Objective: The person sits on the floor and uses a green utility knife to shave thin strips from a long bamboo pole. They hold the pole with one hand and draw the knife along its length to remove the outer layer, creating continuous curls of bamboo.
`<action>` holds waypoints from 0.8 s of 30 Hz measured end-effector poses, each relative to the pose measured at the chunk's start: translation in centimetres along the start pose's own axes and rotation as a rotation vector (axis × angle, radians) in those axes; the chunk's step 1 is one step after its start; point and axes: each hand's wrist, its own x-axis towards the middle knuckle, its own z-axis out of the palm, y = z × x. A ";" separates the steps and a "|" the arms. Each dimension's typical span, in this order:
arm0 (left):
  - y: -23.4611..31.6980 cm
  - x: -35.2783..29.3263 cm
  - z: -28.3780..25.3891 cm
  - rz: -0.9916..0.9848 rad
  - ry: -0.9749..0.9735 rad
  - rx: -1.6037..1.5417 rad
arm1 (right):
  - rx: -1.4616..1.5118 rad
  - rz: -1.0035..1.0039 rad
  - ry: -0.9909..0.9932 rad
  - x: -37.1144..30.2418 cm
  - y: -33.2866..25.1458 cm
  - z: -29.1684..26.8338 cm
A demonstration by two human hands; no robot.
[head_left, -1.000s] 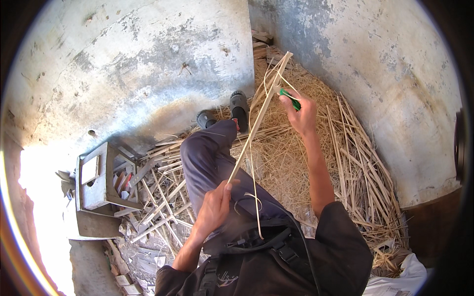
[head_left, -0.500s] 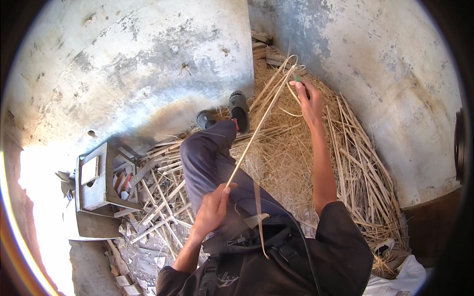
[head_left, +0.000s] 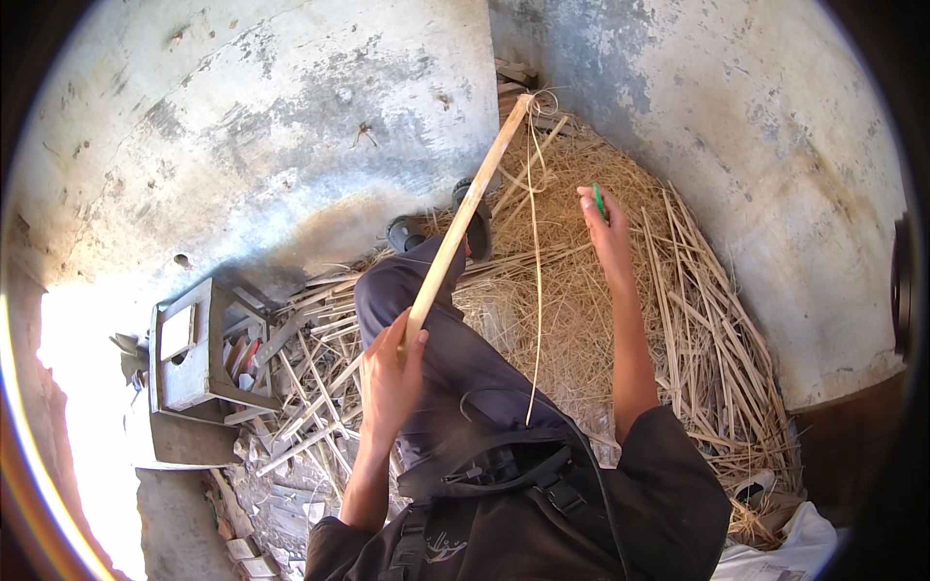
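My left hand (head_left: 389,378) is closed around the lower end of a long, flat, pale bamboo strip (head_left: 465,215). The strip slants up and away to the right, its broad face showing. Thin curled fibres (head_left: 544,100) cling to its far end, and a fine strand (head_left: 538,290) hangs from there toward my lap. To the right of the strip and apart from it, my right hand (head_left: 608,237) is closed on a small green-handled tool (head_left: 599,201). The tool's working end is too small to make out.
Loose shavings (head_left: 581,310) cover the floor ahead, with a pile of split strips (head_left: 712,339) along the right wall (head_left: 756,145). At the left stands a wooden box (head_left: 194,358) holding several things. My bent leg (head_left: 417,310) and dark shoes (head_left: 475,213) are below the strip.
The strip has turned to show its broad face, and its lower end has risen with my left hand. My right hand has drawn slightly back, away from the strip's far end.
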 end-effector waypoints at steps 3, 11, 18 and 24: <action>-0.6 1.0 0.0 0.044 0.088 0.067 | 0.189 -0.023 0.050 -0.6 -2.3 -0.3; 0.4 2.1 0.4 -0.026 0.064 0.037 | 0.155 -0.224 -0.410 -4.1 -8.7 1.0; 3.1 0.7 1.6 0.061 -0.115 -0.147 | 0.131 -0.039 -0.455 -6.4 -10.0 4.8; 3.6 0.6 0.7 0.135 -0.180 -0.111 | 0.342 0.016 -0.387 -6.8 -11.0 5.5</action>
